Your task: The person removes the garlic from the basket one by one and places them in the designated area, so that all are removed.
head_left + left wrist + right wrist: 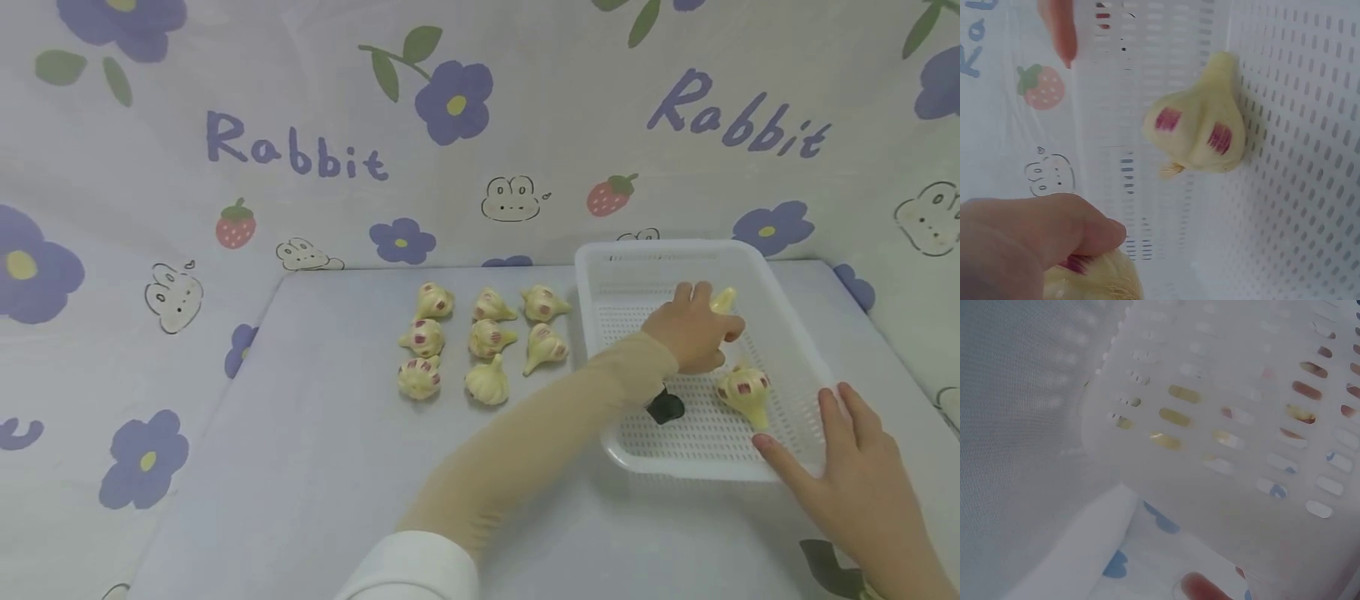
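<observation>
My left hand reaches down into the white slotted basket. It grips a garlic bulb with purple marks; its pale stem end shows past the fingers in the head view, and the rest is hidden there. Nearer the front of the basket, another garlic bulb lies on its side, stem toward the front. My right hand rests at the basket's near right corner, thumb stretched over the near rim and fingers straight along the right rim. In the right wrist view a fingertip shows beside the basket's wall.
Left of the basket, several garlic bulbs lie in short rows on the pale table. A cloth with flowers, rabbits and strawberries hangs behind. A small black piece sits under the left wrist.
</observation>
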Tool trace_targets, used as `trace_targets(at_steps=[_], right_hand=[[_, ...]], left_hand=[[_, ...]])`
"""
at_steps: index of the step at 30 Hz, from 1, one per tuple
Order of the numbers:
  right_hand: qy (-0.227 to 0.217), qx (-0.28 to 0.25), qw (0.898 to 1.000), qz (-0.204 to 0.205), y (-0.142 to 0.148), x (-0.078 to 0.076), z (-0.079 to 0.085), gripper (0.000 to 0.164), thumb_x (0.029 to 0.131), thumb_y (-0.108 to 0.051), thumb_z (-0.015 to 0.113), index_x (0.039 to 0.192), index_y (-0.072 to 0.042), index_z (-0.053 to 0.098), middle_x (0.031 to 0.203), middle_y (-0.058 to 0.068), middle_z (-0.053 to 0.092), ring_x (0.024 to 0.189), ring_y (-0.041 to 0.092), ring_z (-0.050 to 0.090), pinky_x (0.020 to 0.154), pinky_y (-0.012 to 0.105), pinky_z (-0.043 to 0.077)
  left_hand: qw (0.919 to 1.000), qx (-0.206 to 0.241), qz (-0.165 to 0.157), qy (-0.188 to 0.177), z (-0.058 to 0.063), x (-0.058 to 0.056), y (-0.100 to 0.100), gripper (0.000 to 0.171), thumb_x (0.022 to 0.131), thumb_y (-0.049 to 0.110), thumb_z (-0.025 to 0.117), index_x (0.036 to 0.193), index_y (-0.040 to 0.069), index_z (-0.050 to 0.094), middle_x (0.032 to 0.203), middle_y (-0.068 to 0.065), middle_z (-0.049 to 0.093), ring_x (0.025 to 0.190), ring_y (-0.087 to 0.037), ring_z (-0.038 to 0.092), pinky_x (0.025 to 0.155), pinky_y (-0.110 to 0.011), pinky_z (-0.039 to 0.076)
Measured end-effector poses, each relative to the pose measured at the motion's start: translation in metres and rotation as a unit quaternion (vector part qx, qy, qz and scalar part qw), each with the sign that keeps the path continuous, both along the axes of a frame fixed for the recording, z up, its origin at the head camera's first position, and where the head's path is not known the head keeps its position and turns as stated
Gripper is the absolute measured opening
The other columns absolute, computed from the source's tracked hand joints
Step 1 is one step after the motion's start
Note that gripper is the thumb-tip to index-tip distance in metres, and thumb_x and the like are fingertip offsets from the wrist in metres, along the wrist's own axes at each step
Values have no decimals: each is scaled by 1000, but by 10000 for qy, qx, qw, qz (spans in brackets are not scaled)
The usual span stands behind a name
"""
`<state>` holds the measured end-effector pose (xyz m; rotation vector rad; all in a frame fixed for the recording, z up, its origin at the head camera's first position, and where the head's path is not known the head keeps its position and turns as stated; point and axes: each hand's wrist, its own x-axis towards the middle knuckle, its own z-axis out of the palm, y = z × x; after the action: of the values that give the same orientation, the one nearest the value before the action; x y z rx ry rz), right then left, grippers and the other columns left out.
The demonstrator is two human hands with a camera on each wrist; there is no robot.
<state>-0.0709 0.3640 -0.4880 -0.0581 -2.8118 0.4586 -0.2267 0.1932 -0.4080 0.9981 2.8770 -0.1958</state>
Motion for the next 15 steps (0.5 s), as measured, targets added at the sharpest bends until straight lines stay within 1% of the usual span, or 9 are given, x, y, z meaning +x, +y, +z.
trace_targets(at_steps=[6,10,12,15], right_hand=[[-85,46,9999,-38,1,-1,-1,109,95,-61,63,156,17,19,161,44,15,126,74,34,98,85,31],[-51,40,10000,-45,1,-1,-2,108,95,-61,64,156,17,20,160,44,16,125,74,34,96,85,32],[-67,27,10000,-57,1,0,-1,109,95,-61,64,156,17,19,161,44,15,126,74,34,97,85,31],[6,8,10000,-25,-1,0,0,107,94,-59,66,156,17,21,160,44,18,124,74,36,96,85,32]], left_hand=[[9996,161,-214,72,10,8,-13,28,105,42,55,133,47,53,141,3,36,123,-12,35,81,-15,44],[9991,255,-306,105,11,12,-18,30,105,39,55,134,47,54,141,2,37,122,-12,35,83,-15,45],[9987,289,-375,181,12,13,-20,31,104,37,56,134,46,55,140,2,39,121,-13,36,84,-15,45],[9984,309,-416,230,13,14,-24,32,104,37,57,134,47,56,140,2,40,120,-12,37,86,-16,45]])
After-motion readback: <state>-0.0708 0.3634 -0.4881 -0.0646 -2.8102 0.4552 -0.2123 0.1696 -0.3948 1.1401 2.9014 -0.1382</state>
